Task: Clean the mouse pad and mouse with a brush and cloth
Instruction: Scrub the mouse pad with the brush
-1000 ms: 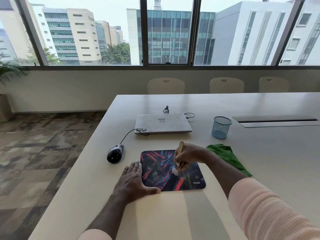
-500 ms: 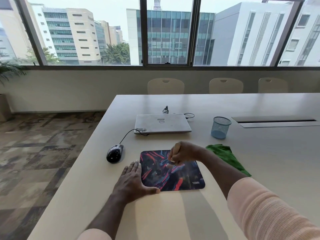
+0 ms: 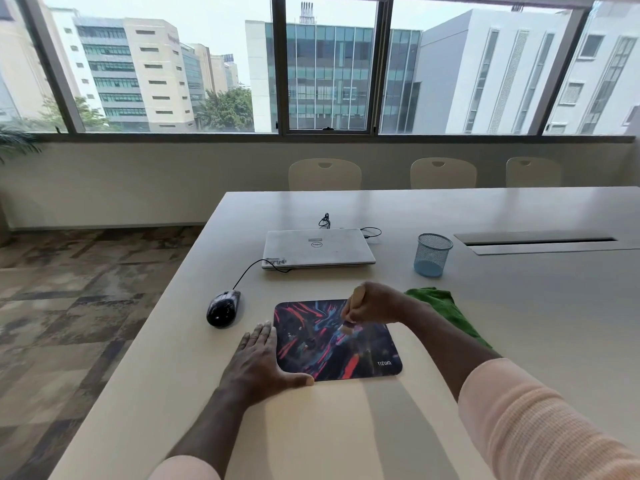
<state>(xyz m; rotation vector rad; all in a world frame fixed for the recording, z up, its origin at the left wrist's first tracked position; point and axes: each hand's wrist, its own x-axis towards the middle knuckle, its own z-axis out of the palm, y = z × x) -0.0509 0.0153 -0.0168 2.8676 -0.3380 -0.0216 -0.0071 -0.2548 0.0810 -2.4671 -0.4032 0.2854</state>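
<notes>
Brush (image 3: 352,310): our right hand (image 3: 372,304) clenched round its handle, hiding most; bristles touched the mouse pad (image 3: 363,351). Left hand (image 3: 258,363) lay flat, fingers released, covering the pad's near-left corner. Mouse (image 3: 223,308) lay left of the pad; cloth (image 3: 441,304) lay partly behind our arm.

A dark rectangular fabric mouse pad (image 3: 337,341) streaked with red, orange and blue abstract slashes bears white "TIZUM" lettering at its near right corner. Beside it sit a glossy black corded mouse (image 3: 223,308), a crumpled bright green cloth (image 3: 446,308), a pale blue mesh cup (image 3: 432,255) and a silver closed laptop (image 3: 317,247) on the cream table (image 3: 519,306). Sleeves are pale pink.
</notes>
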